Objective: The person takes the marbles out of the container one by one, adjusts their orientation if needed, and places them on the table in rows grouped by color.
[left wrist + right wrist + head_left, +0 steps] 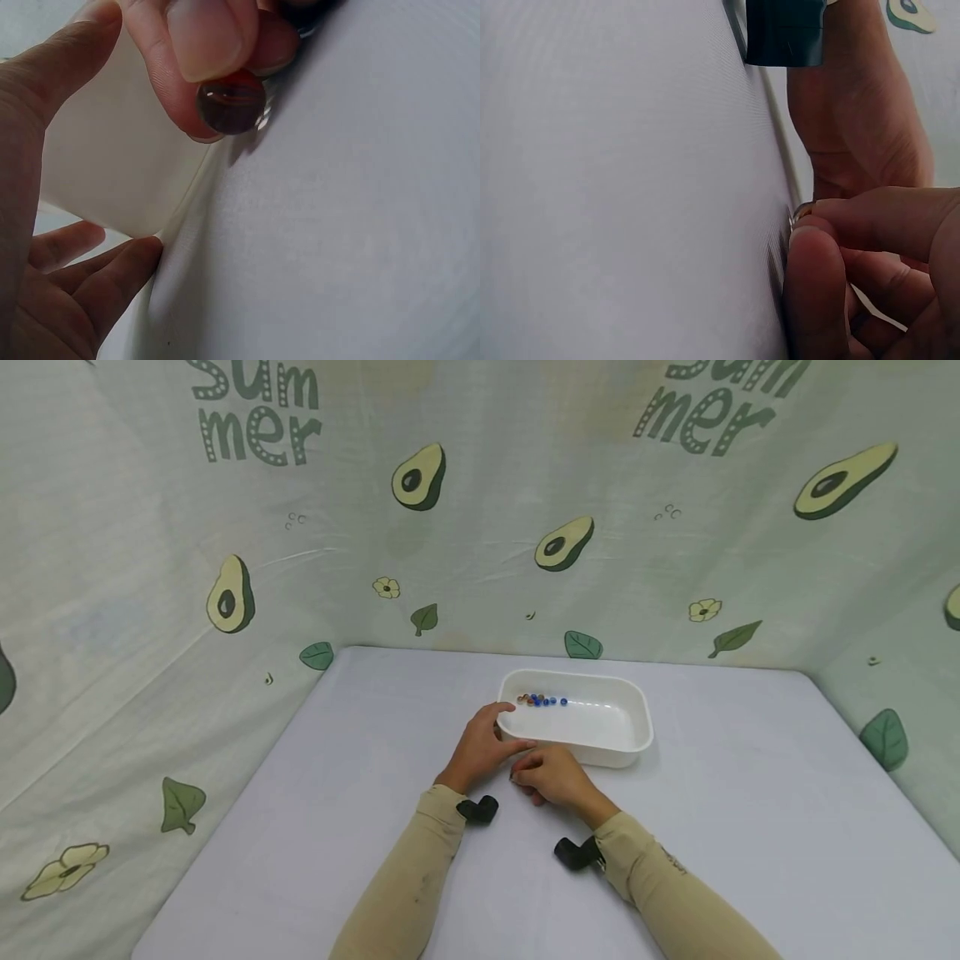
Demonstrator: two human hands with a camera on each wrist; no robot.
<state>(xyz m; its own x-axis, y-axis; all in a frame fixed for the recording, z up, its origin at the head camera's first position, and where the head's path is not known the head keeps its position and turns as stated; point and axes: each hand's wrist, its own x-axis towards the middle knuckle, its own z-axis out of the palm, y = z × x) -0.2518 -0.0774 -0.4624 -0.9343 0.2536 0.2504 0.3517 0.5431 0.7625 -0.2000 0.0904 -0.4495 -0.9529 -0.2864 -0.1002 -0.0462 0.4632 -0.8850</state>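
A white plastic tray stands toward the back of the table, with several blue and orange-brown marbles inside, gathered near its back left. My left hand holds the tray's front left corner, the thumb along the front wall and the fingers at the left end. Just in front of that wall, my right hand pinches a single glass marble between thumb and fingertips, close over the tabletop. Reddish and dark streaks show in this marble in the left wrist view.
A white cloth covers the table. Behind it and at the sides hangs a pale curtain printed with avocados and leaves. Black wrist cameras sit below both hands, over the cloth.
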